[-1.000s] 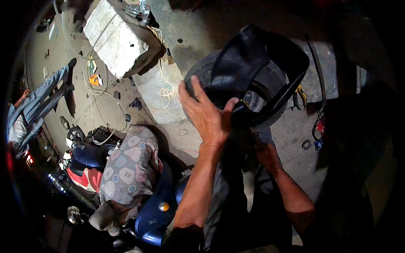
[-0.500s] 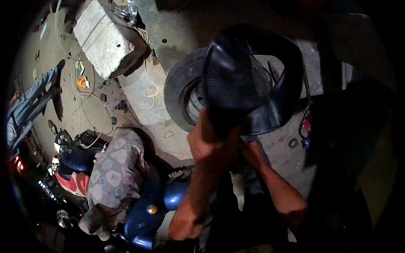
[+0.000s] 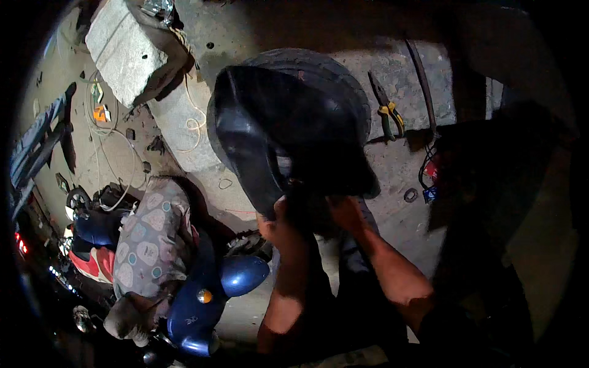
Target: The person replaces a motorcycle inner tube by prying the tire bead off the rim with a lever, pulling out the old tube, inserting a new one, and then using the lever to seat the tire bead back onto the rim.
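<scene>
A limp black inner tube point(image 3: 257, 110) hangs from both my hands and lies across the tyre point(image 3: 343, 73) on the ground, covering most of it. My left hand point(image 3: 277, 222) is closed round the tube's near left part. On the near right side my right hand point(image 3: 345, 211) is closed on the tube as well, its fingertips partly lost in dark shadow. Right of the tyre are pliers point(image 3: 388, 116) with yellow and black handles. Beyond them lies a long dark metal bar point(image 3: 422, 83).
A pale stone block point(image 3: 126, 58) stands at the far left, near loose cord and hoses point(image 3: 132, 147). A blue scooter point(image 3: 202, 300) with a patterned cloth point(image 3: 153, 233) is close on the left. A small dark ring point(image 3: 410, 195) lies right. Another person's legs point(image 3: 46, 129) show at the left edge.
The inner tube has moved left in my hands and now spreads over the tyre, hiding its rim. My hands have shifted slightly left. The pliers, hidden before, are now visible.
</scene>
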Demonstrator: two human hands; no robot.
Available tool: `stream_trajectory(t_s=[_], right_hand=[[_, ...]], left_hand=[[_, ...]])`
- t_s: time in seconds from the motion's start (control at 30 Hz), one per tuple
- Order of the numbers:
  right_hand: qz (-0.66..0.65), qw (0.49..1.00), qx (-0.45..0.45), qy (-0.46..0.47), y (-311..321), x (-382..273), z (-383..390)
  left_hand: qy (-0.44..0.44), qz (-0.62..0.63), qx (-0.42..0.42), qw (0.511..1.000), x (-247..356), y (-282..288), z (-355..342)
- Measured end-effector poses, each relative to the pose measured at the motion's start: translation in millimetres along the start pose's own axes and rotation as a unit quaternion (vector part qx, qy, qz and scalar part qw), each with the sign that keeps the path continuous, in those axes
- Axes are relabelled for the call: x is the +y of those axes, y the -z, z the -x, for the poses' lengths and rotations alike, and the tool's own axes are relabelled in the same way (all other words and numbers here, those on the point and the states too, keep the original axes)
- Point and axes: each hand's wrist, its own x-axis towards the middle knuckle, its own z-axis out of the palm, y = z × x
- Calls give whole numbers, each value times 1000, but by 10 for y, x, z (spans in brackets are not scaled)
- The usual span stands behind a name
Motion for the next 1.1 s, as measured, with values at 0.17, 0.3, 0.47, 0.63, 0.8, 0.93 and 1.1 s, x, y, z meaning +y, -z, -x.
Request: stream_trajectory(t_s=[0.17,0.3,0.47,0.63,0.8,0.93,1.1], right_hand=[[33,995,47,86,288,-155,-11],[-160,983,-9,93,322,-222,-116],[-54,984,94,140,559,-551,-207],[-22,992,-18,119,348,-121,-50],[43,990,-22,136,248,-119,-61],[-84,974,42,204,449,-320,-85],[-53,987,-70,133,497,-351,-209]], left_hand=[[56,105,54,991,-400,216,82],[75,247,25,966,-881,564,-250],[169,213,-27,962,-697,558,-192],[37,50,-32,998,6,-30,230],[187,116,45,975,-294,241,7],[180,214,-5,960,-726,388,-5],[58,99,-21,993,-791,142,-88]])
